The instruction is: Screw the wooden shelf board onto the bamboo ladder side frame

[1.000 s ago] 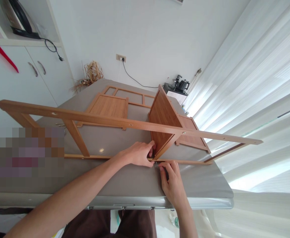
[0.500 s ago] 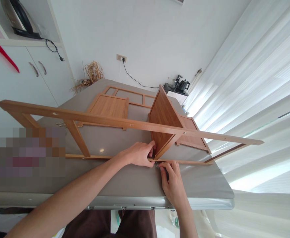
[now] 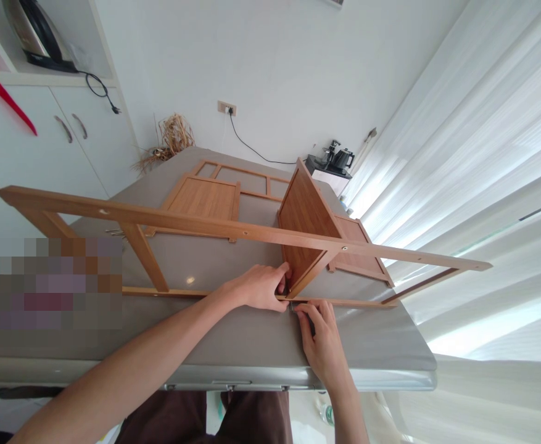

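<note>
Nothing has shifted since a second ago. Left hand (image 3: pixel 263 287) stays closed on the upright panel (image 3: pixel 305 228) at the frame's lower rail (image 3: pixel 173 292); right hand (image 3: pixel 322 336) pinches a small metal tool (image 3: pixel 293 306) at the joint, on the worktop (image 3: pixel 233 345).

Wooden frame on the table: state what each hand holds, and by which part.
The left hand grips the wooden frame at its lower rail, where the upright panel meets it. The right hand pinches a small metal tool against that joint.
</note>
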The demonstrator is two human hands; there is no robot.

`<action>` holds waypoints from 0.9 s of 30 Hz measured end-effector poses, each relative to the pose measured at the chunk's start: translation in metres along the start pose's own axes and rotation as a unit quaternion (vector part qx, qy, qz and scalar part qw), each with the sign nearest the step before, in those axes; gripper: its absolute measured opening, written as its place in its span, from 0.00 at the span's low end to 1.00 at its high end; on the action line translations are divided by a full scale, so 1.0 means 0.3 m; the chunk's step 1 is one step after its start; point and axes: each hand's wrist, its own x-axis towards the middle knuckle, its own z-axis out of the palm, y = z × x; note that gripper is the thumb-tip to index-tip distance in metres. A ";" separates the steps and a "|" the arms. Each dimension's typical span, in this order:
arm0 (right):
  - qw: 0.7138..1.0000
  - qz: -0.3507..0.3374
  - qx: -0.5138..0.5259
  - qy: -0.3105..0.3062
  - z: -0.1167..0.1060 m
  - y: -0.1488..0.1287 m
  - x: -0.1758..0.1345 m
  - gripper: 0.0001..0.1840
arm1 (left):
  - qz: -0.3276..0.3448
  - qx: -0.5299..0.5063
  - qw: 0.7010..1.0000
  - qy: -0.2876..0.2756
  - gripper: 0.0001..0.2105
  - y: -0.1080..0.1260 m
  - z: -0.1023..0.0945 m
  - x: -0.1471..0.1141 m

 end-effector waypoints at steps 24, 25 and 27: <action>0.999 -0.020 -0.006 0.031 0.011 0.016 -0.006 0.10 | 0.005 -0.002 1.000 0.001 0.19 -0.002 0.003 -0.002; 0.999 -0.018 -0.006 0.031 0.011 0.015 -0.006 0.10 | 0.005 -0.004 1.000 0.002 0.19 -0.002 0.003 -0.002; 0.999 -0.015 -0.008 0.030 0.011 0.013 -0.006 0.10 | 0.003 -0.004 1.000 0.001 0.19 -0.001 0.002 -0.002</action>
